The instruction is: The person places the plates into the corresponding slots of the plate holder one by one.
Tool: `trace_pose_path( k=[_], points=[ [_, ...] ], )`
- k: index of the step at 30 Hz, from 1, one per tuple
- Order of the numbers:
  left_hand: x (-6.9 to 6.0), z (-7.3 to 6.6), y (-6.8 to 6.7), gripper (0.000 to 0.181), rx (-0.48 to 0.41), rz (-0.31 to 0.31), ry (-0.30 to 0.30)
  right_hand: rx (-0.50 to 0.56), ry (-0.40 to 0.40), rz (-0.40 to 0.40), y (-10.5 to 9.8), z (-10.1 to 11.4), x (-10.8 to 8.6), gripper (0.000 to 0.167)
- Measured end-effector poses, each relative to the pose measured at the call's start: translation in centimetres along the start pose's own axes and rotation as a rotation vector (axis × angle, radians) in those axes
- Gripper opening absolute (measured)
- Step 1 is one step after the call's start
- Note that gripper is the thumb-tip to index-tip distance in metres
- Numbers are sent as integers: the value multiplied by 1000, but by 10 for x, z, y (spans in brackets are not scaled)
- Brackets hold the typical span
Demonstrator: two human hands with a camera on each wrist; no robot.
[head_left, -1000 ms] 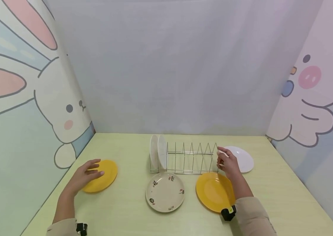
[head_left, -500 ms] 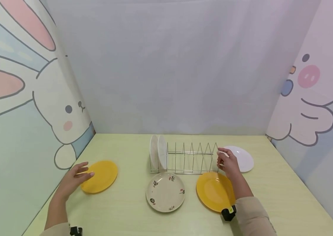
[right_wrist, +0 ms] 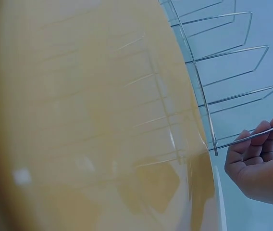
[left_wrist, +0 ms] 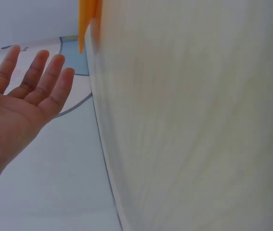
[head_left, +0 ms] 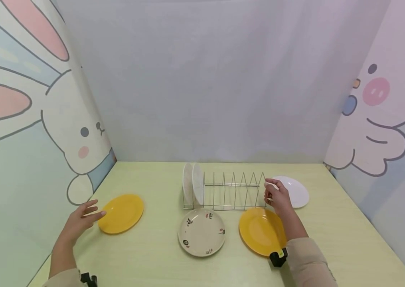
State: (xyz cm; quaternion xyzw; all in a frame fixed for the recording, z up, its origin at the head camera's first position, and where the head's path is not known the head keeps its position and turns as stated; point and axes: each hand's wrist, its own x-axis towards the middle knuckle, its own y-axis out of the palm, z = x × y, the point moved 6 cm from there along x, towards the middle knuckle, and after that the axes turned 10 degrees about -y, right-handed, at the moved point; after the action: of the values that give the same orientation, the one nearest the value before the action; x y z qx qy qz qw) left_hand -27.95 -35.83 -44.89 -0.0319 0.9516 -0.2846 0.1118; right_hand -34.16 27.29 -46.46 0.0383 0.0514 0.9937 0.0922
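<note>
My left hand (head_left: 80, 221) hovers at the near left edge of a yellow plate (head_left: 125, 214), fingers spread and holding nothing; in the left wrist view the hand (left_wrist: 28, 96) has relaxed fingers. With curled fingers my right hand (head_left: 277, 197) grips the right end of a wire rack (head_left: 234, 208); the right wrist view shows fingertips (right_wrist: 259, 139) on its end wire. Two white plates (head_left: 198, 185) stand upright in the rack's left end. A second yellow plate (head_left: 259, 233) lies in front of the rack, partly below my right forearm.
A cream plate with small patterns (head_left: 201, 233) lies in front of the rack's left part. Behind my right hand lies a white plate (head_left: 297, 193). Printed cloth walls stand left and right, with a plain grey one (head_left: 206, 87) at the back of the table (head_left: 145, 259).
My left hand has moved left and toward me, off the left yellow plate, uncovering more of it. The right hand has stayed on the rack's end.
</note>
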Motion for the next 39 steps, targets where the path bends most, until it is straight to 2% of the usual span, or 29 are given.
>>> trace_pose_path(
  k=[5,9,11,15,20,29,34,39],
  points=[
    [5,10,2,83,-8,71,-116,-3,-3,5,0,0,0,39],
    [9,19,4,88,-7,84,-197,15,-7,7,-1,-1,0,35],
    [12,24,4,90,-36,81,-229,27,-13,11,-1,-2,1,33],
    [17,30,5,91,-99,74,-258,31,-21,20,-2,-2,2,27],
    [19,27,9,89,-150,86,-268,28,-21,21,-3,0,0,28],
    [17,23,13,83,-171,61,-368,19,-30,36,-1,0,1,32],
    [20,23,13,82,-193,66,-356,4,-32,31,-2,2,3,34],
    [20,33,11,80,-283,71,-360,-14,-14,28,-3,-1,2,34]
  ],
)
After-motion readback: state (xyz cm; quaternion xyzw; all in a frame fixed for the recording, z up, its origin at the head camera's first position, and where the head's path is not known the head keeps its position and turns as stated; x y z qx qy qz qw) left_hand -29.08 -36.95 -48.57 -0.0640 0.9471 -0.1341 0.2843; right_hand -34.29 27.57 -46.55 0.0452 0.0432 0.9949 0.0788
